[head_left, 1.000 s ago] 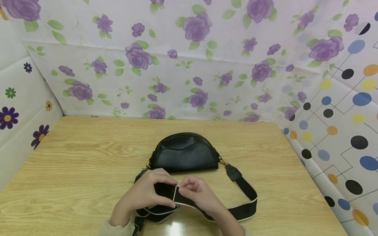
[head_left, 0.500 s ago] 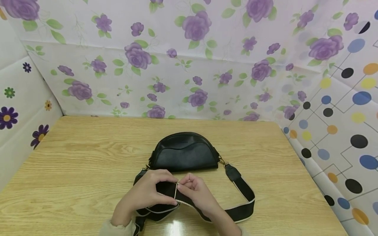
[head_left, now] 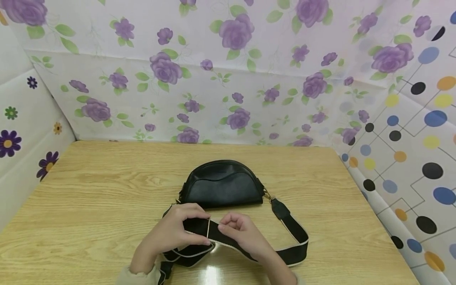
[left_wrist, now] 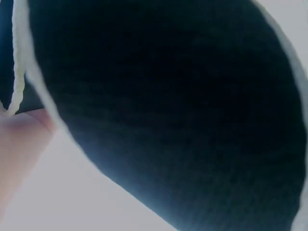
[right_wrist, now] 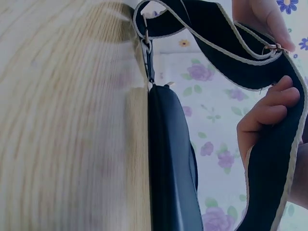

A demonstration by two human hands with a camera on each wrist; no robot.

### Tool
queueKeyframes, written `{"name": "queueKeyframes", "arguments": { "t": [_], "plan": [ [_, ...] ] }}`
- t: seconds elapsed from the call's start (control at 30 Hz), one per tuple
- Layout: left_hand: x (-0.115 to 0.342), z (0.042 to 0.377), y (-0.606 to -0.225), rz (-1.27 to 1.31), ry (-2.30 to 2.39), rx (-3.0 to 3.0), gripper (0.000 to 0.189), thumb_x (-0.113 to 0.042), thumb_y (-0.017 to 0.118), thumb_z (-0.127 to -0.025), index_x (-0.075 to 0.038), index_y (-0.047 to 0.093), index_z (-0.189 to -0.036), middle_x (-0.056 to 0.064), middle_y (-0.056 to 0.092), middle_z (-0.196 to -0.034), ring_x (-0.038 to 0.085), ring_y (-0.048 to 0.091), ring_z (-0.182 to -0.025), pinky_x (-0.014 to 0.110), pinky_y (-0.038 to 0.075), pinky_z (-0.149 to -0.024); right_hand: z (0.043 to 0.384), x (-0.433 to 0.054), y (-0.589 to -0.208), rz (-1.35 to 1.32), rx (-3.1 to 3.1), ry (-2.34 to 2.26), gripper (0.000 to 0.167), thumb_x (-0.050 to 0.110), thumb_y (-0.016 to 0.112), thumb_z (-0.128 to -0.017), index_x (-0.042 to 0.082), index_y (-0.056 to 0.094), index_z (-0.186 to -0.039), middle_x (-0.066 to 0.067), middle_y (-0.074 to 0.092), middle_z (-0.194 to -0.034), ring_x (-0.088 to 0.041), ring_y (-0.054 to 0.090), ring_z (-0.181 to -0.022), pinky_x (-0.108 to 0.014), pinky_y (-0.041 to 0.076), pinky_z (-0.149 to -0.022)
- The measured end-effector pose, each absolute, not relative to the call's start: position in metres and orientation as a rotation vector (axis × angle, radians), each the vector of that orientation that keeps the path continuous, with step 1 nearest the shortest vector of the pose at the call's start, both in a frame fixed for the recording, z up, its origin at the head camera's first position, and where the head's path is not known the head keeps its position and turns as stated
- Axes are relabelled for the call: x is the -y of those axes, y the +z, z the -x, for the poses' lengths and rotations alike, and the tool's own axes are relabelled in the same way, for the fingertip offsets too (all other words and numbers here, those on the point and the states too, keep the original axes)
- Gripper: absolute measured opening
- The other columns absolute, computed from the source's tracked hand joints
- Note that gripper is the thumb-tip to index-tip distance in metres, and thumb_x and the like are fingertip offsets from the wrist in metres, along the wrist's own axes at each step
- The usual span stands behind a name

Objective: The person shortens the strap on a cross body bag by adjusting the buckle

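Observation:
A black half-moon shoulder bag lies on the table with its wide black strap, edged in white, looping toward me. My left hand pinches the thin metal strap slider by its ends, thumb below and fingers above. Just right of the slider, my right hand pinches the strap with thumb and curled fingers. In the right wrist view, the right fingers sit against the strap's underside, and the slider is at the left fingertips. A big dark stretch of strap fills the left wrist view.
The wood-grain table reaches back to a wall covering with purple flowers. A dotted covering stands along the right side. Folded strap lies bunched below the left hand.
The left hand and slider have shifted slightly left, after a small move right. A wider stretch of strap now shows between slider and right fingers. The bag stays put.

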State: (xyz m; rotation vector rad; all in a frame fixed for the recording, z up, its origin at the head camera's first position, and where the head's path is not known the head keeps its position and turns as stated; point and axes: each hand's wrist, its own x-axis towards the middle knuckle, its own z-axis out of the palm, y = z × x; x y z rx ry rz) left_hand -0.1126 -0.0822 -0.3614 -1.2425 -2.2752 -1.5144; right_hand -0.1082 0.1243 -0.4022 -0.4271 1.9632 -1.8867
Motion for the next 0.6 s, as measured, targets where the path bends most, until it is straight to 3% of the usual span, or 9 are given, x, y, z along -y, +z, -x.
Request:
{"name": "queueKeyframes", "arguments": {
  "t": [0.23,0.6],
  "plan": [
    [0.084,0.121,-0.383,1.251,-1.507,2.277,0.040,-0.021,0.081,-0.063,-0.002,0.067,-0.096,0.000,0.062,-0.088,0.011,0.057,-0.077,0.024,0.047,-0.065,0.107,-0.121,-0.403,0.451,-1.924,-1.930,0.022,0.005,0.055,-0.087,-0.016,0.050,-0.092,0.001,0.055,-0.075,-0.003,0.046,-0.061,-0.018,0.038,-0.057],
    [0.079,0.120,-0.385,1.285,-1.463,2.319,0.040,-0.029,0.077,-0.068,-0.004,0.066,-0.098,-0.002,0.062,-0.090,0.009,0.056,-0.080,0.025,0.047,-0.069,0.107,-0.116,-0.402,0.459,-1.896,-1.960,0.024,0.005,0.053,-0.089,-0.018,0.047,-0.090,0.002,0.057,-0.078,-0.005,0.051,-0.067,-0.019,0.042,-0.063]
  ]
}}
